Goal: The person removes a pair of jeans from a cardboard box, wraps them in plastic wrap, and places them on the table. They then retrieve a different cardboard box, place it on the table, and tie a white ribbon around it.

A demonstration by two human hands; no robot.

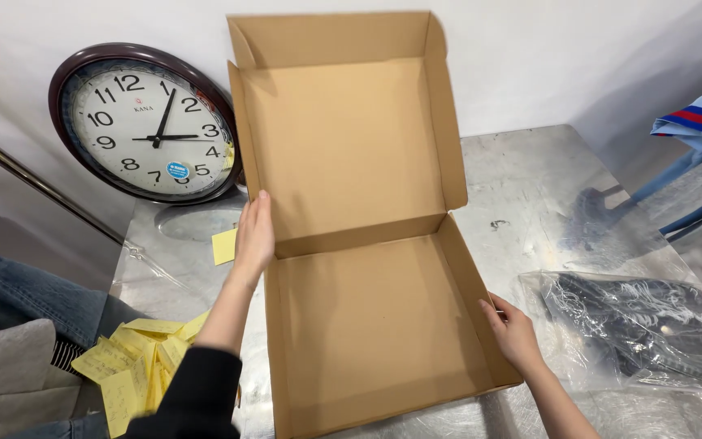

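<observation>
One flat cardboard box [367,268] lies open in the middle of the metal tabletop [522,179], its lid standing upright towards the far edge, near the white wall. The person's left hand [254,234] rests with fingers together and laid flat against the box's left wall, just where lid and tray meet. The right hand [513,332] grips the right wall near the front corner, fingers curled over the rim. Neither hand is closed around anything else.

The box looks light and fairly stiff along its folded walls, though the broad panels would likely flex if pressed in the middle. Its walls and corners seem the surest places to take hold, as the lid is hinged only by a crease and could swing. The inside of the box holds nothing.

Counted: one box, one round wall clock [149,122] leaning against the wall at the far left corner, one clear plastic bag [635,325] with a dark garment by the right edge, and a loose heap of yellow sticky notes [136,366] at the near left, with one more note [224,245] lying apart beside the left hand.
</observation>
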